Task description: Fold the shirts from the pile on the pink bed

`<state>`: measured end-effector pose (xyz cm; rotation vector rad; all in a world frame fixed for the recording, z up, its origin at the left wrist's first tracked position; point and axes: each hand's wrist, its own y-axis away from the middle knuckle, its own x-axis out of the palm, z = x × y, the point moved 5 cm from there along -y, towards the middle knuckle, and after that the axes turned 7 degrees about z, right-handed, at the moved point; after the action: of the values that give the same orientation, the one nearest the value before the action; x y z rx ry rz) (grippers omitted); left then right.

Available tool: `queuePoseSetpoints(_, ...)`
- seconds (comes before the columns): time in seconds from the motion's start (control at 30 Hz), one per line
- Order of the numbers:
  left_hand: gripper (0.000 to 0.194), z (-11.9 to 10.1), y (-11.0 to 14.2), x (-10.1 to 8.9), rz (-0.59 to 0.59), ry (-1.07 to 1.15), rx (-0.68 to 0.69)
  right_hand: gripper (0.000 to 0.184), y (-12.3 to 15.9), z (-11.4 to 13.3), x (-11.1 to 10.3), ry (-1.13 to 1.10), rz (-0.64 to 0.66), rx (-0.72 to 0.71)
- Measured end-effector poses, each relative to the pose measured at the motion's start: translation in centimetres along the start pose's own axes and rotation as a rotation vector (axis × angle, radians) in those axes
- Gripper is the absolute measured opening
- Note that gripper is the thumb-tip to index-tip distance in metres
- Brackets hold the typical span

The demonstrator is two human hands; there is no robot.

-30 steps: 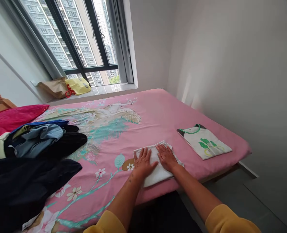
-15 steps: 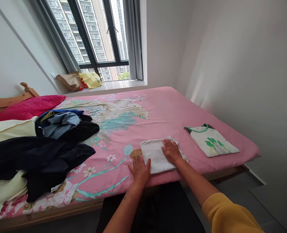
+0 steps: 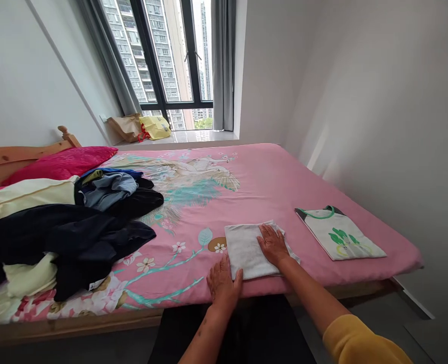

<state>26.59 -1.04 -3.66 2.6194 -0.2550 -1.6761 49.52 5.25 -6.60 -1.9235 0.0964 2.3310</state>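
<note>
A folded light-grey garment (image 3: pixel 246 250) lies flat near the front edge of the bed (image 3: pixel 261 182). My right hand (image 3: pixel 272 245) rests flat on its right part, fingers stretched out. At the garment's lower left corner is my left hand (image 3: pixel 224 283), fingers spread, the thumb at the garment's edge and the other fingers along its left side. To the right lies a folded white T-shirt (image 3: pixel 333 235) with a green collar and a green print, apart from both hands.
A heap of dark clothes (image 3: pixel 83 237) and cream clothes (image 3: pixel 27 197) covers the bed's left side. Behind it are a red pillow (image 3: pixel 64 164) and a wooden headboard (image 3: pixel 15 161). A brown paper bag (image 3: pixel 125 127) and a yellow bag (image 3: pixel 156 127) stand on the windowsill.
The view has shifted, so the bed and clothes appear a little further right. Both hands stay at the grey garment, with the left hand slightly lower along its left edge.
</note>
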Motion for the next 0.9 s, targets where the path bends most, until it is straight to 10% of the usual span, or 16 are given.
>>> queuePoseSetpoints(0.17,0.056,-0.8,-0.1,-1.6,0.133,0.025,-0.104,0.057,-1.4,1.9,-1.8,-0.039,0.007,-0.06)
queuePoseSetpoints(0.37,0.055,-0.6,0.1,-2.4,0.218,0.065,-0.129,0.07,-6.4,7.8,-3.1,-0.221,0.423,-0.222)
queuePoseSetpoints(0.7,0.022,0.4,0.1,-1.1,0.199,0.488,-0.243,0.027,-8.7,11.7,-3.6,-0.268,0.946,-0.235)
queuePoseSetpoints(0.8,0.022,0.0,-1.3,-2.3,0.187,0.819,-0.185,0.03,-9.0,10.9,-6.5,-0.391,0.97,-0.257)
queuePoseSetpoints(0.9,0.012,-1.0,-4.6,-7.5,0.134,0.969,-0.016,0.032,-10.3,9.9,-12.9,-0.608,0.821,-0.337)
